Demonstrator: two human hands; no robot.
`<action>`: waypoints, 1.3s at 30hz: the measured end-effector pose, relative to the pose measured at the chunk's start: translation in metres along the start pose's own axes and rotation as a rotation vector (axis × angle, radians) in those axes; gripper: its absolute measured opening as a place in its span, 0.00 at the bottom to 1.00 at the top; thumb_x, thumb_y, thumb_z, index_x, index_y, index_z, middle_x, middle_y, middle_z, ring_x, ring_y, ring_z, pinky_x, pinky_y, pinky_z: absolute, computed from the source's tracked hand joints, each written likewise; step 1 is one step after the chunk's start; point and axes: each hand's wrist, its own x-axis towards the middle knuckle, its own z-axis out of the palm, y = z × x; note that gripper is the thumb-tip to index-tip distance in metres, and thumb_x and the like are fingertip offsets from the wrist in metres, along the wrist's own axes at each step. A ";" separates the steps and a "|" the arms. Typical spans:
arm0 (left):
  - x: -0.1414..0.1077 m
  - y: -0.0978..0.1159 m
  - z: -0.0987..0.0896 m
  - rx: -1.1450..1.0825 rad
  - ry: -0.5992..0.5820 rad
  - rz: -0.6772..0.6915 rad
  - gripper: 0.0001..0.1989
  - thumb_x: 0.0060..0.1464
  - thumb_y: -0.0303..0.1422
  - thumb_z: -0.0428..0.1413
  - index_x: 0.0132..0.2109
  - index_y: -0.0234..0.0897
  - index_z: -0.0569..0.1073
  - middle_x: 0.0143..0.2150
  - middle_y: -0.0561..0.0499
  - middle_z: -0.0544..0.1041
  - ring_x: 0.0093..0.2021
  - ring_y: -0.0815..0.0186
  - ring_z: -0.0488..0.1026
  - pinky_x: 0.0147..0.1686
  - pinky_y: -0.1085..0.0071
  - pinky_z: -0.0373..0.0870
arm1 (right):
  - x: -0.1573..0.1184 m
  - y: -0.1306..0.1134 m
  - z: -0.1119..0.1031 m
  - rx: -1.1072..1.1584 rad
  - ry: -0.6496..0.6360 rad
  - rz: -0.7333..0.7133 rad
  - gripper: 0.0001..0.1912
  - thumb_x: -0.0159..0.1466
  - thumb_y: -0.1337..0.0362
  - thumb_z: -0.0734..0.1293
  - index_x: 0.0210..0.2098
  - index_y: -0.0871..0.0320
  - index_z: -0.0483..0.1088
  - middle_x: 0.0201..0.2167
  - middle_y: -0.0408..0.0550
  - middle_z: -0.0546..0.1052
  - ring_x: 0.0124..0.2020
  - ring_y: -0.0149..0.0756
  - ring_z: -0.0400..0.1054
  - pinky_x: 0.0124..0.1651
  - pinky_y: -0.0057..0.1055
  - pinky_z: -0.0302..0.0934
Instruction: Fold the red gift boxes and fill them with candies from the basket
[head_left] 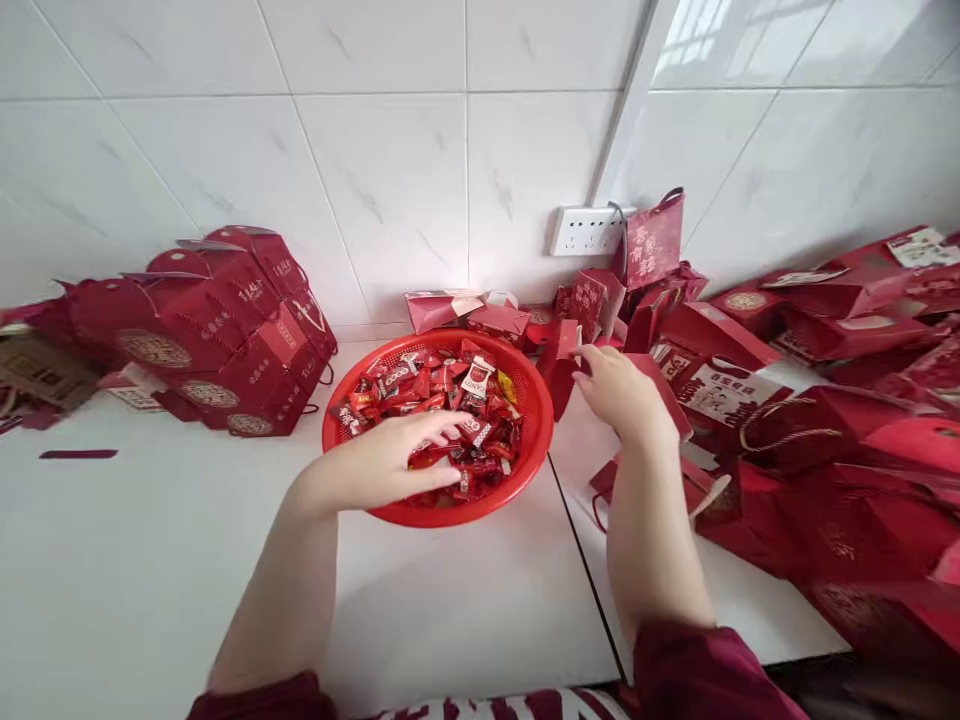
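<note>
A round red plastic basket (534, 440) full of wrapped candies (450, 385) stands on the white counter in front of me. Over the candies reaches my left hand (397, 455), palm down, its thumb and fingers apart and nothing visibly held. Just right of the basket a small upright red gift box (559, 372) has its top flaps up. My right hand (619, 390) is at this box, thumb and forefinger against its right edge; the other fingers are partly hidden.
Red gift boxes are stacked on the left (225, 340). Many more red boxes (817, 430) with rope handles crowd the right. A few flat red boxes (499, 320) lie behind the basket, below a white wall socket (589, 232). A dark red strip (79, 454) lies far left.
</note>
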 end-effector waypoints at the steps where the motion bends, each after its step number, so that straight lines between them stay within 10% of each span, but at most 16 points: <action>1: 0.001 0.002 0.003 0.029 -0.015 0.010 0.31 0.66 0.46 0.54 0.72 0.49 0.61 0.70 0.53 0.69 0.65 0.58 0.70 0.61 0.67 0.69 | 0.001 -0.002 0.002 -0.004 -0.001 0.005 0.21 0.72 0.64 0.59 0.64 0.56 0.64 0.62 0.57 0.70 0.63 0.52 0.65 0.56 0.46 0.65; 14: -0.001 -0.010 0.007 0.135 -0.088 -0.001 0.29 0.67 0.47 0.51 0.71 0.46 0.63 0.69 0.51 0.69 0.65 0.55 0.70 0.60 0.64 0.69 | 0.015 -0.002 0.019 -0.043 0.026 0.080 0.18 0.69 0.64 0.60 0.56 0.61 0.71 0.57 0.64 0.73 0.59 0.57 0.67 0.53 0.50 0.65; 19: 0.000 -0.010 0.006 0.114 -0.015 0.039 0.27 0.67 0.46 0.52 0.69 0.47 0.66 0.67 0.53 0.71 0.64 0.56 0.71 0.60 0.64 0.69 | 0.008 0.003 0.010 -0.005 0.445 -0.085 0.14 0.67 0.64 0.62 0.44 0.58 0.78 0.67 0.59 0.66 0.69 0.61 0.55 0.65 0.61 0.54; 28: 0.002 -0.006 0.010 0.080 0.227 0.126 0.21 0.69 0.43 0.52 0.65 0.50 0.69 0.67 0.54 0.69 0.65 0.58 0.68 0.65 0.65 0.63 | -0.037 -0.035 -0.017 0.157 1.046 -0.325 0.08 0.62 0.70 0.64 0.27 0.54 0.72 0.62 0.56 0.67 0.62 0.61 0.63 0.62 0.63 0.58; 39: -0.002 -0.008 0.007 0.088 0.221 0.106 0.19 0.68 0.44 0.53 0.63 0.53 0.71 0.62 0.55 0.74 0.59 0.59 0.73 0.58 0.67 0.68 | 0.000 0.023 -0.008 0.267 0.942 -0.046 0.11 0.66 0.59 0.66 0.40 0.56 0.78 0.56 0.59 0.75 0.57 0.54 0.67 0.57 0.56 0.66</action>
